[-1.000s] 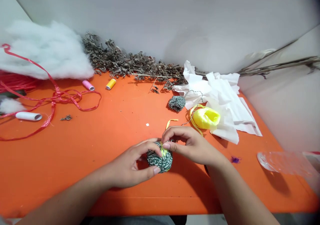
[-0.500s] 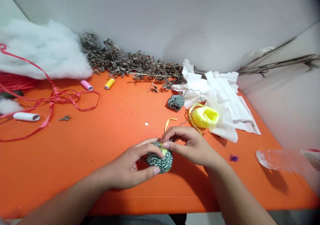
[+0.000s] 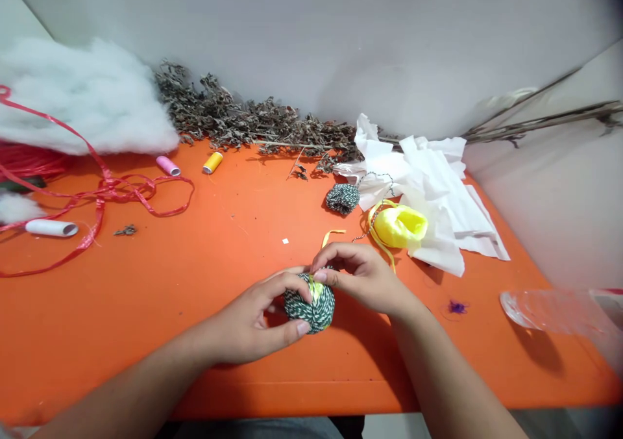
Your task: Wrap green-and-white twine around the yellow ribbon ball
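Observation:
A ball wound in green-and-white twine (image 3: pixel 311 306) rests on the orange table (image 3: pixel 195 283) near its front edge. My left hand (image 3: pixel 253 322) grips the ball between thumb and fingers. My right hand (image 3: pixel 363 276) pinches a strip of yellow ribbon (image 3: pixel 317 289) against the ball's top. The ribbon runs back over the table to a yellow ribbon roll (image 3: pixel 400 226). A smaller bundle of the same twine (image 3: pixel 342 199) lies further back.
White stuffing (image 3: pixel 82 98) and tangled red ribbon (image 3: pixel 107 189) lie at the left, with a white tube (image 3: pixel 51 228). Pink (image 3: pixel 168 165) and yellow (image 3: pixel 213 162) thread spools, dried plants (image 3: pixel 253 124), white paper (image 3: pixel 433 186) and a clear plastic object (image 3: pixel 555 312) are around.
Both hands and the ball have shifted very slightly away from me. The grip looks the same.

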Demonstrator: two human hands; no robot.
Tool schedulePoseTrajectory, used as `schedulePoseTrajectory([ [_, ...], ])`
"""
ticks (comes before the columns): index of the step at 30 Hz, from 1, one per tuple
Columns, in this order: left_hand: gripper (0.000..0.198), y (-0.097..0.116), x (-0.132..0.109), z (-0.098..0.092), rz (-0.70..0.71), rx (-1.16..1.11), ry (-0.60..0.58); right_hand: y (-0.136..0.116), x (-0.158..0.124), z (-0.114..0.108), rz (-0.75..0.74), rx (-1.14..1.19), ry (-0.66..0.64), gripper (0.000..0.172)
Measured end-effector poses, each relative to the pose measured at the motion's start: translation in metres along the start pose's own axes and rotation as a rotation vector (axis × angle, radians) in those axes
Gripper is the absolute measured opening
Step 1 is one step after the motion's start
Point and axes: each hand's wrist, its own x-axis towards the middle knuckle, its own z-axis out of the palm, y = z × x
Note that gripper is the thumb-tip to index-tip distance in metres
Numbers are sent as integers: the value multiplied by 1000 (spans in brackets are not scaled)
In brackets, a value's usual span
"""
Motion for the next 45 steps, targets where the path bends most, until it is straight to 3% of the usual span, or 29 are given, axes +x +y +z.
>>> schedulePoseTrajectory([
  [3,26,-1,-1,2,-54,-115,11,2,1,0,18,30,11,19],
  [8,52,-7,2,1,-156,-253,41,10,4,4,45,91,43,22],
  [24,72,-5,11,2,-177,-329,120,26,9,11,-7,124,107,19],
  [29,64,-6,13,2,-241,-327,138,25,7,13,-74,-4,170,14],
  [36,55,-7,12,4,-174,-323,131,17,3,14,-212,-169,233,8],
  [40,56,-3,10,4,-209,-291,141,15,2,15,-184,-203,230,8],
  [45,38,-6,8,5,-191,-259,121,17,3,16,-152,-190,230,8],
])
